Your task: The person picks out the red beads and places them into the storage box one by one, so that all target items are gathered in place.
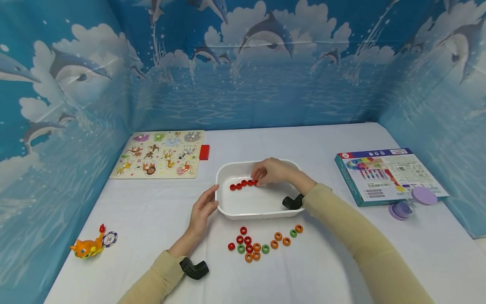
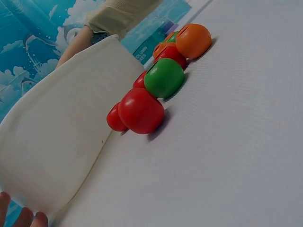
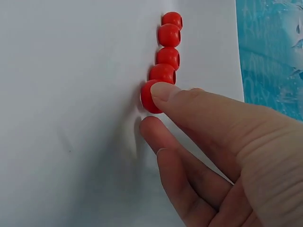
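A white tray [image 1: 262,211] stands mid-table, with a row of red beads [image 1: 238,186] on its floor. My right hand [image 1: 274,172] reaches in and pinches the red bead [image 3: 150,98] at the row's right end; the thumb lies on it, and several more red beads [image 3: 167,57] line up beyond. At the tray's left side my left hand [image 1: 200,213] touches the rim with fingers extended. Only its fingertips [image 2: 40,219] show in the left wrist view, by the tray's outer wall. Before the tray lie loose red, green [image 1: 265,248] and orange beads [image 1: 278,236].
An animal puzzle board [image 1: 163,156] lies at the back left with a red block [image 1: 204,152] beside it. At the right are a game box [image 1: 391,175] and purple lidded tubs [image 1: 401,210]. An orange toy [image 1: 87,248] and a round chip [image 1: 110,239] sit front left.
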`<state>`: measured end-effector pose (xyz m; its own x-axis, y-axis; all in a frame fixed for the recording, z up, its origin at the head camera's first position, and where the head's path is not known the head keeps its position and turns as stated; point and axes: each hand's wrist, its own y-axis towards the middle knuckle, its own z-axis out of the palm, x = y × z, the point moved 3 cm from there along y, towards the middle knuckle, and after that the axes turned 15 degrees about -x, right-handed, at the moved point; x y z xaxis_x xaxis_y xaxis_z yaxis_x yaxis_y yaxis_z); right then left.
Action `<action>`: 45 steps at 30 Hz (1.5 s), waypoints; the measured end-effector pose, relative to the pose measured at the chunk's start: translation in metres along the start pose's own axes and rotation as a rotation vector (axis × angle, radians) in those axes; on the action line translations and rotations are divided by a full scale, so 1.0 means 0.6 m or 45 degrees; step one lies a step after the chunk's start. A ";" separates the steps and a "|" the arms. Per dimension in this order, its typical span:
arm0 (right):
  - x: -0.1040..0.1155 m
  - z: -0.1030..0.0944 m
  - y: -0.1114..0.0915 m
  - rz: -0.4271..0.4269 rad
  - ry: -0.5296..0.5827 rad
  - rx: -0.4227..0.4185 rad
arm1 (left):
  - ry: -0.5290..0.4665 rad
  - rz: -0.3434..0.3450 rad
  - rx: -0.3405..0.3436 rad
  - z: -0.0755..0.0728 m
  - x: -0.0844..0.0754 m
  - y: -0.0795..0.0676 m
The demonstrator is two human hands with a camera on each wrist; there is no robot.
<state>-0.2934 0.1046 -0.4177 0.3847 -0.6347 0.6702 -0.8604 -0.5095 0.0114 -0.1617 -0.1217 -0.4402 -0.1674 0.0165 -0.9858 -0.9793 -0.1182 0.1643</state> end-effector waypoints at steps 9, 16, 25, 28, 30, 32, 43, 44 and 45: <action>0.047 -0.058 -0.031 -0.095 0.057 -0.058 | 0.003 -0.017 -0.007 0.002 0.001 0.002; 0.124 -0.058 -0.109 -0.306 0.262 -0.091 | -0.008 -0.013 -0.009 -0.003 0.014 0.005; 0.141 0.041 -0.183 -0.209 0.346 -0.171 | -0.018 0.005 -0.020 -0.010 0.045 0.013; 0.139 0.071 -0.200 -0.169 0.408 -0.177 | -0.015 0.009 -0.020 -0.009 0.047 0.013; 0.136 0.089 -0.209 -0.144 0.423 -0.185 | -0.015 0.008 -0.021 -0.009 0.047 0.012; 0.130 0.106 -0.214 -0.128 0.422 -0.214 | -0.016 0.005 -0.021 -0.010 0.047 0.012; 0.100 0.148 -0.211 -0.266 0.297 -0.426 | -0.015 0.000 -0.014 -0.009 0.045 0.012; 0.097 0.151 -0.210 -0.270 0.273 -0.431 | -0.016 0.000 -0.014 -0.009 0.045 0.012; 0.095 0.153 -0.209 -0.273 0.249 -0.435 | -0.018 -0.001 -0.015 -0.009 0.045 0.012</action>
<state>-0.1328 0.0791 -0.4488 0.5242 -0.3970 0.7534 -0.8418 -0.3757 0.3877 -0.1725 -0.1274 -0.4657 -0.1683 0.0303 -0.9853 -0.9781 -0.1295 0.1631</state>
